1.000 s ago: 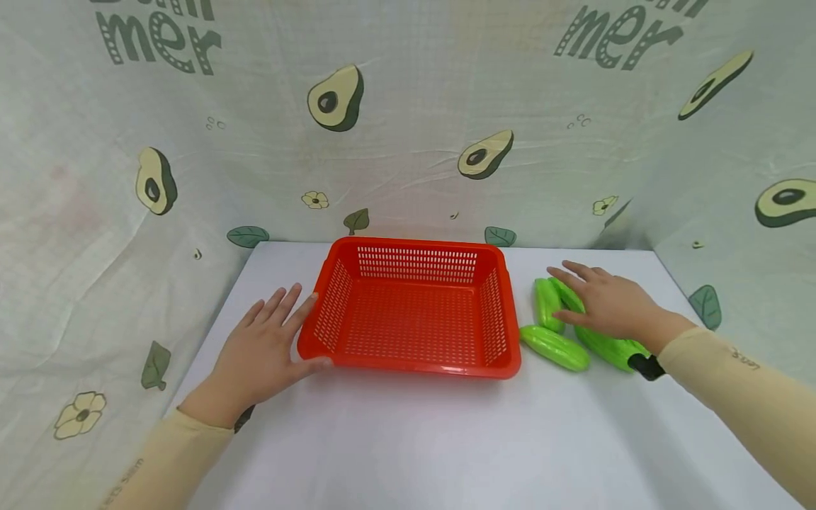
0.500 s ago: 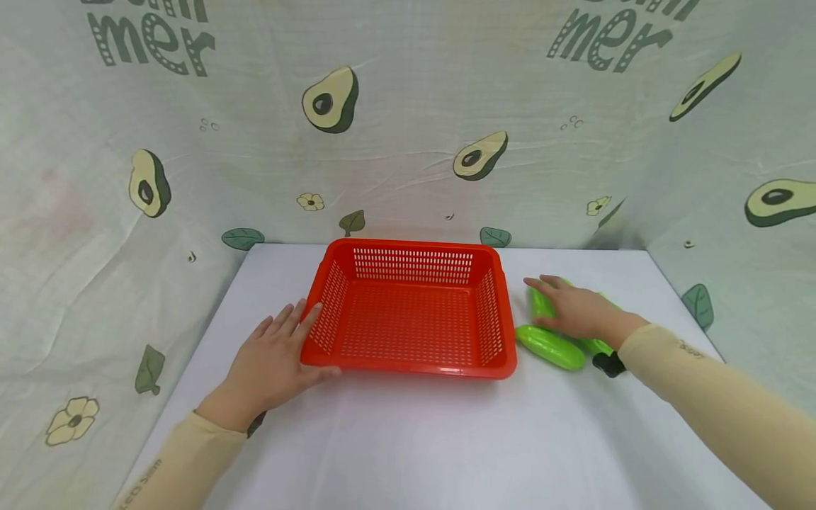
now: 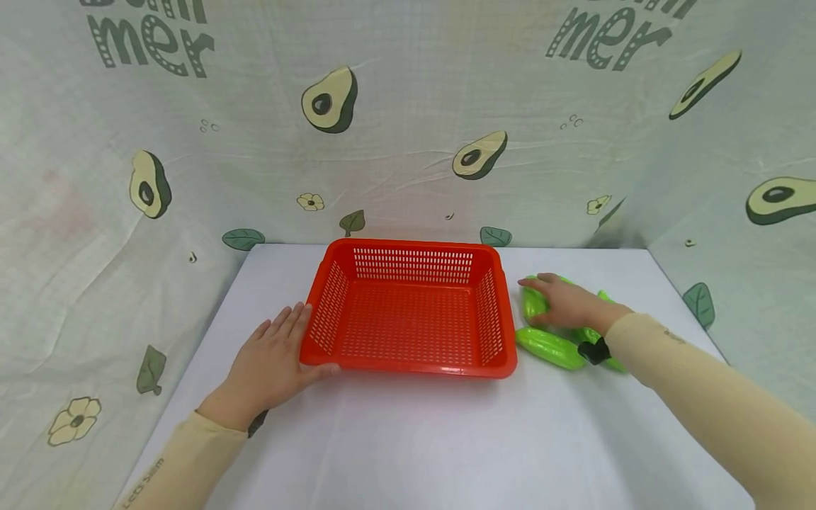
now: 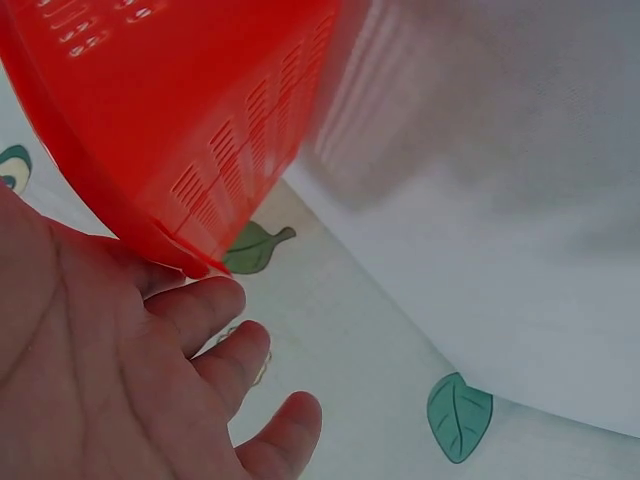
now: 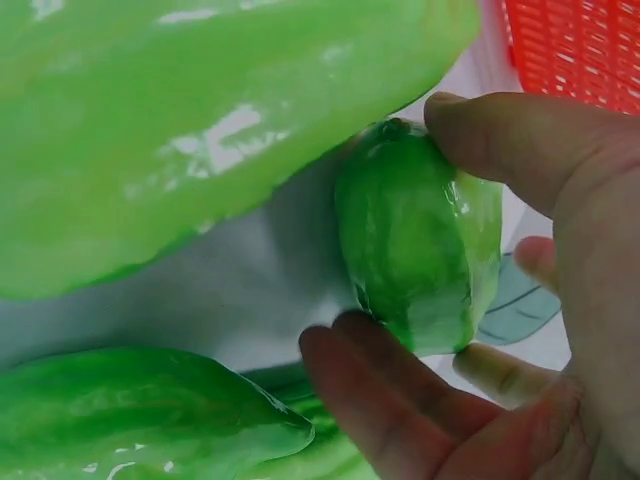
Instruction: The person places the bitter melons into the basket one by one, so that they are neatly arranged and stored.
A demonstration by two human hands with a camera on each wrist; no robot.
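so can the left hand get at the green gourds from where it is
Probably not directly: the left hand rests against the red basket's left wall, and the basket lies between it and the green gourds.

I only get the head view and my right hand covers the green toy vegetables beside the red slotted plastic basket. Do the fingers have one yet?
Observer: Yes. The right wrist view shows the right hand with thumb and fingers curled round one short green plastic vegetable.
Operator: Is it off the table?
Observer: Cannot tell; a larger green vegetable lies close beside it.
Operator: And the left hand?
Observer: The left hand touches the red slotted plastic basket's rim, fingers straight.
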